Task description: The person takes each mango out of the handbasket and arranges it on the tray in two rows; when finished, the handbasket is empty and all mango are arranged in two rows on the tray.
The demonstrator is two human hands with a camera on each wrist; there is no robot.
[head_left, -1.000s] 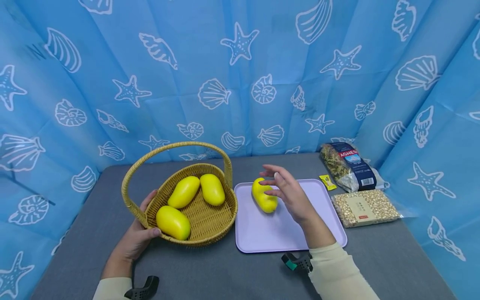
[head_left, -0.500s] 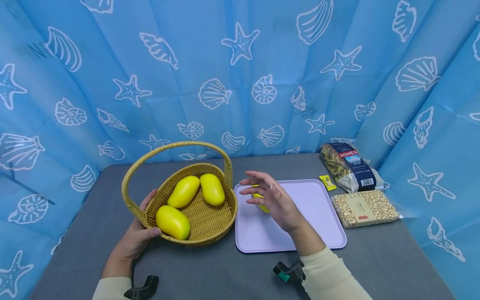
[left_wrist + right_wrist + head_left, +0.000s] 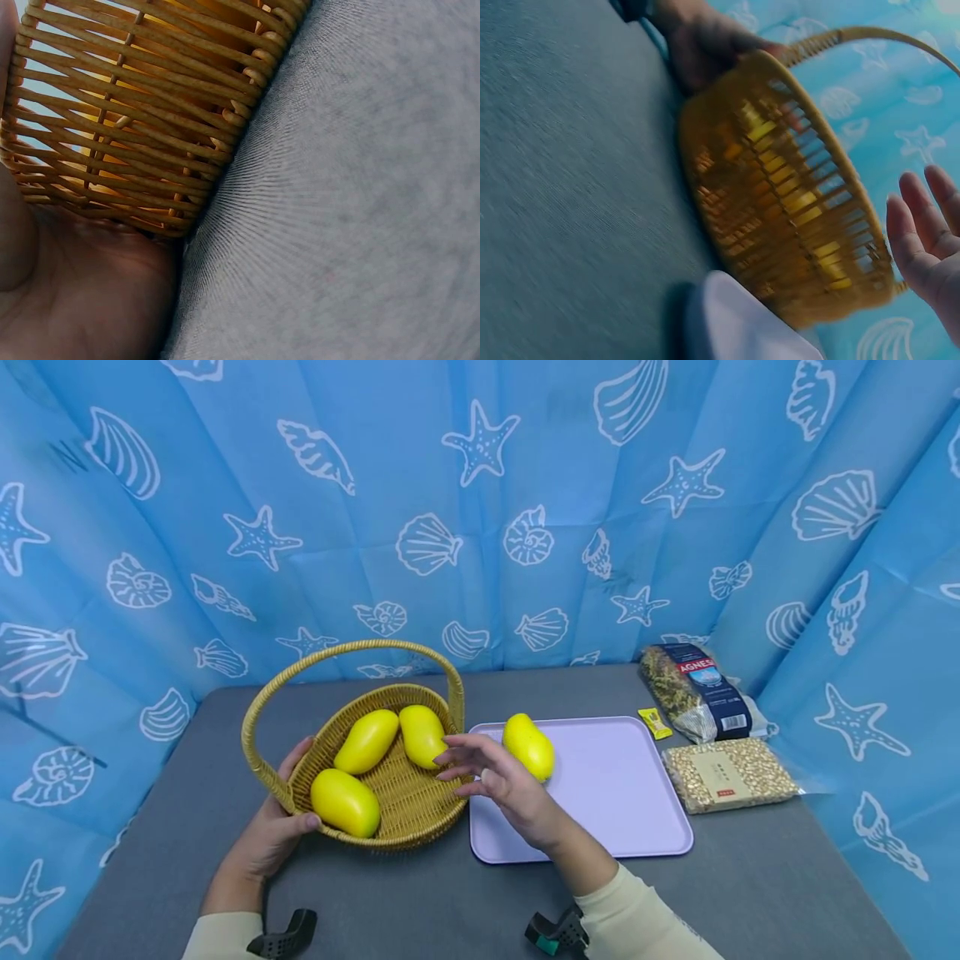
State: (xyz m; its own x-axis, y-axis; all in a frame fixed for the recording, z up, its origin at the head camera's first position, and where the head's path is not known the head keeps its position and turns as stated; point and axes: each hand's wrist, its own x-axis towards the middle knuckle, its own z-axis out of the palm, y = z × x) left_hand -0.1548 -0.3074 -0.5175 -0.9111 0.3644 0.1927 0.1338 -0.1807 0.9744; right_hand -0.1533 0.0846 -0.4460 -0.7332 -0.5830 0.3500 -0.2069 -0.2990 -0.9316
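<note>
A woven wicker basket [image 3: 408,802] with an arched handle [image 3: 352,647] stands on the left half of the table. Three yellow mangoes [image 3: 345,802] lie inside it. My left hand [image 3: 273,831] grips the basket's left side, thumb over the rim; in the left wrist view its palm [image 3: 82,285] lies against the weave. My right hand [image 3: 502,785] hovers over the gap between basket and tray, fingers loosely spread with nothing in them, fingertips overlapping the basket's right rim. Another mango [image 3: 529,747] lies on the lilac tray [image 3: 615,793], just behind the right hand.
At the tray's right lie a dark blue pasta bag [image 3: 701,693], a small yellow packet [image 3: 655,723] and a clear pack of pale grains [image 3: 731,775]. A blue curtain [image 3: 480,527] with shell prints hangs behind the grey table [image 3: 420,902].
My right hand has moved left, from over the mango on the tray to the basket's right rim. That mango shows fully again and remains on the tray. The left hand and basket have stayed put.
</note>
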